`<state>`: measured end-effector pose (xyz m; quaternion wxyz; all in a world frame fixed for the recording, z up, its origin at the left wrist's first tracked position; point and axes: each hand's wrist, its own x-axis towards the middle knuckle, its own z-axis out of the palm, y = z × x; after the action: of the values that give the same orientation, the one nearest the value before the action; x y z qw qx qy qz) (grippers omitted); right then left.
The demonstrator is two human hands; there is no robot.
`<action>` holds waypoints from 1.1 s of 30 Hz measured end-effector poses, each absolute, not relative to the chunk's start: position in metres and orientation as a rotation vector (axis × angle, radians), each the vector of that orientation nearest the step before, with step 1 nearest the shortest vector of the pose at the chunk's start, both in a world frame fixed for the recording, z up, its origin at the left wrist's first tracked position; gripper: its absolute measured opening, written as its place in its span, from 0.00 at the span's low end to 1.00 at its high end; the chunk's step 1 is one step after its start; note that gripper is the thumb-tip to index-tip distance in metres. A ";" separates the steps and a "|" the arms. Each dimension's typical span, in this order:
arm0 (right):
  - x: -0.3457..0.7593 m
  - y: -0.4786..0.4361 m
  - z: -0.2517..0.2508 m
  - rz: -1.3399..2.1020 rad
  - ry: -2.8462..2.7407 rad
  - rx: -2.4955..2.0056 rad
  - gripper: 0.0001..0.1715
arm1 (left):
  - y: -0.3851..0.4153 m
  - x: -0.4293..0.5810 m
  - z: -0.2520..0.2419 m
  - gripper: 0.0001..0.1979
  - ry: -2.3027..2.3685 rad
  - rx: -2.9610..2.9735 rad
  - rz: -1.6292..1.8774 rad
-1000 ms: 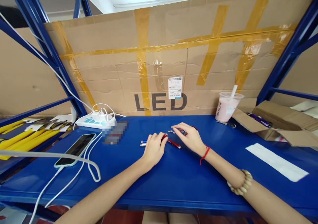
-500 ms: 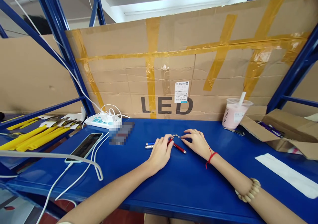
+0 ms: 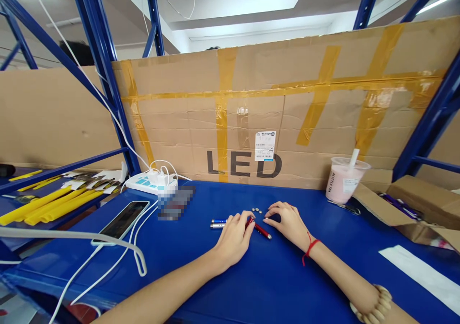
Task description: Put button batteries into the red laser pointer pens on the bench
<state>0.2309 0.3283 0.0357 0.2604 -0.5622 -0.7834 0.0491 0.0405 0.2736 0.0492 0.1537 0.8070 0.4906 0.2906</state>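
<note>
On the blue table [image 3: 273, 285] my left hand [image 3: 235, 237] lies palm down, its fingertips on the near end of a thin red pen-like stick [image 3: 263, 231]. Just left of it lie a short blue tube and a silver tube [image 3: 217, 224]. My right hand [image 3: 287, 221] rests palm down with curled fingers, its fingertips right beside several small round button cells [image 3: 257, 211]. Whether it pinches one of them I cannot tell. A red string is tied round my right wrist and a bead bracelet sits higher on that forearm.
A taped cardboard wall marked LED [image 3: 244, 163] closes the back. A pink drink cup with a straw [image 3: 344, 180] and an open carton [image 3: 413, 209] stand right. Left are a phone [image 3: 124, 216], white cables, a power strip [image 3: 151, 182] and yellow strips [image 3: 53, 204].
The camera has tilted up, so everything sits lower in the picture. My right hand's fingers have curled in closer to the button cells. My left hand stays on the red stick.
</note>
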 end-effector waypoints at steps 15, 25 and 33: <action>0.216 0.317 0.045 0.292 -1.914 -1.073 0.17 | 0.278 0.041 0.039 0.10 1.440 2.298 0.904; 0.204 0.292 0.056 -0.025 -1.949 -0.867 0.12 | 0.280 0.038 0.039 0.08 1.270 2.236 0.933; 0.202 0.292 0.055 0.124 -1.986 -0.866 0.12 | 0.278 0.038 0.041 0.07 1.262 2.279 0.855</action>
<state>0.2021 0.2921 0.0550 0.4667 -0.3527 -0.8095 0.0504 0.0378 0.2782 0.0412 0.1987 0.8147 0.4511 0.3055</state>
